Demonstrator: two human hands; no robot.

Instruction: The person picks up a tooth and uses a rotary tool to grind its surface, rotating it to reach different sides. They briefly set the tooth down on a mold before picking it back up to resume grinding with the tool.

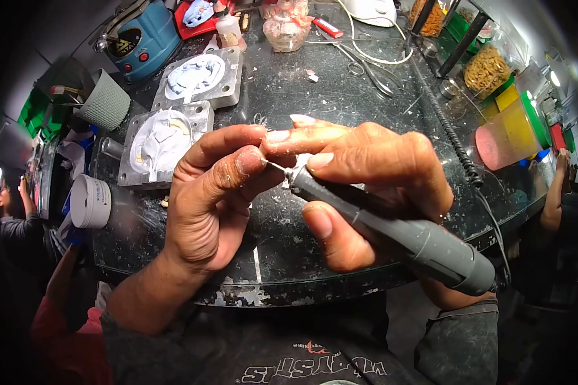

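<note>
My right hand (385, 167) is closed round a dark grey rotary handpiece (424, 244), whose thin bit points left. The bit's tip is close to the fingertips of my left hand (212, 192). My left thumb and fingers are pinched together; what they hold, if anything, is too small and hidden to make out. Pale dust clings to the fingertips of both hands. Left of my hands lie two metal flasks with white plaster, the nearer one (130, 151) beside my left hand and the farther one (232, 77) behind it.
A white tub (90, 202) and woven cup (106, 102) stand left, a blue machine (151, 38) behind. A glass burner (286, 32), scissors-like tools (372, 70) and white cable are at the back. A coiled cord (449, 128) and pink-filled jar (504, 135) are right. Other people are at both sides.
</note>
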